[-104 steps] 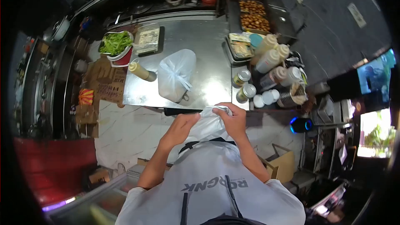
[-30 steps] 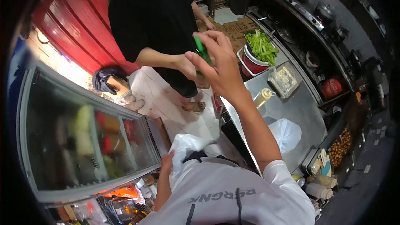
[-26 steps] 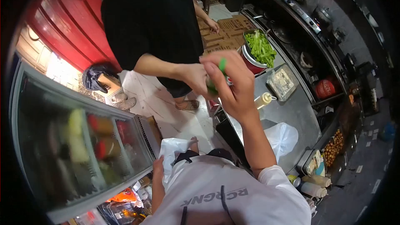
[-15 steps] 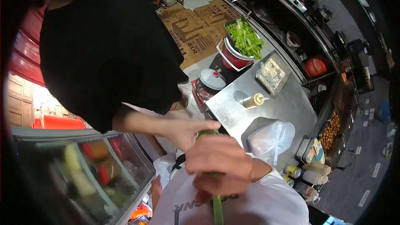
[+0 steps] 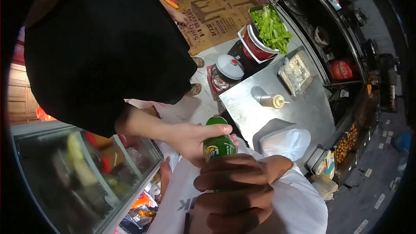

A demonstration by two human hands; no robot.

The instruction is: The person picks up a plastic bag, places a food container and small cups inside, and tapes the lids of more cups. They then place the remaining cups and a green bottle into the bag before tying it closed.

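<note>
My right hand [image 5: 236, 186] is closed round the lower part of a green bottle [image 5: 221, 145], whose rest is hidden under my fingers. A co-worker's hand [image 5: 190, 141], reaching in from the left out of a black sleeve, grips the same bottle just above mine, thumb on top. Low at the left, beside my white shirt, my left hand [image 5: 165, 171] shows only in part; its fingers are too small and covered to read.
A steel table [image 5: 245, 112] bears a sauce bottle [image 5: 273, 101], a tray [image 5: 297, 73] and a plastic bag [image 5: 286, 143]. Lettuce [image 5: 271, 28] tops a red pot. Left is a glass display case [image 5: 147, 164]; the co-worker in black [image 5: 108, 47] stands beyond. Cardboard [image 5: 208, 13] covers the floor.
The view has shifted, so the table sits further right and lower. My right hand has moved down off the co-worker's fingers, and more of the green bottle and its label shows.
</note>
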